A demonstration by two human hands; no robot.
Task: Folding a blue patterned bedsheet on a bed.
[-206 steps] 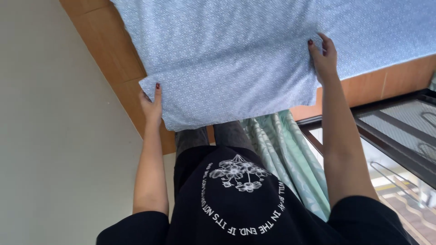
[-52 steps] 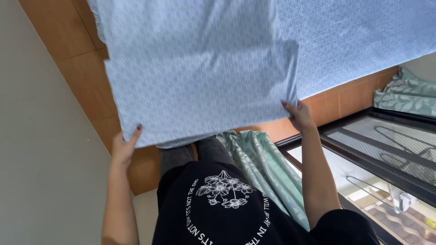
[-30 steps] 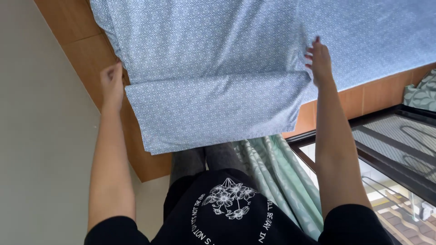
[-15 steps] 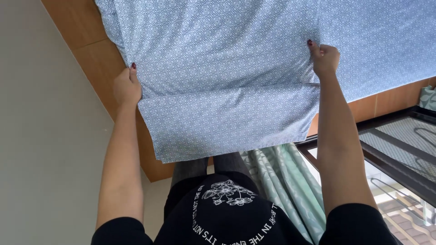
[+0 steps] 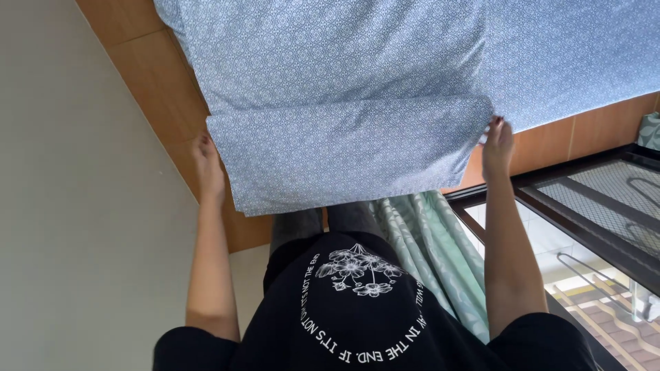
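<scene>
A pale blue patterned bed sheet [image 5: 357, 89] lies spread over the bed ahead of me, with a folded-back strip [image 5: 344, 154] along its near edge. My left hand [image 5: 208, 168] rests at the left end of that strip, fingers against the cloth's edge. My right hand [image 5: 496, 148] pinches the strip's right corner, where it meets the flat sheet. Both arms reach forward over my black printed shirt.
The orange-brown wooden bed frame [image 5: 158, 82] shows to the left and right of the sheet. A grey wall [image 5: 75, 227] fills the left. Green patterned curtain [image 5: 426, 247] hangs by my right arm, beside a dark-framed window with mesh [image 5: 591, 206].
Both hands have come back toward me along the sheet, the left dropping to the strip's left end and the right to its right corner. The folded strip now lies wider.
</scene>
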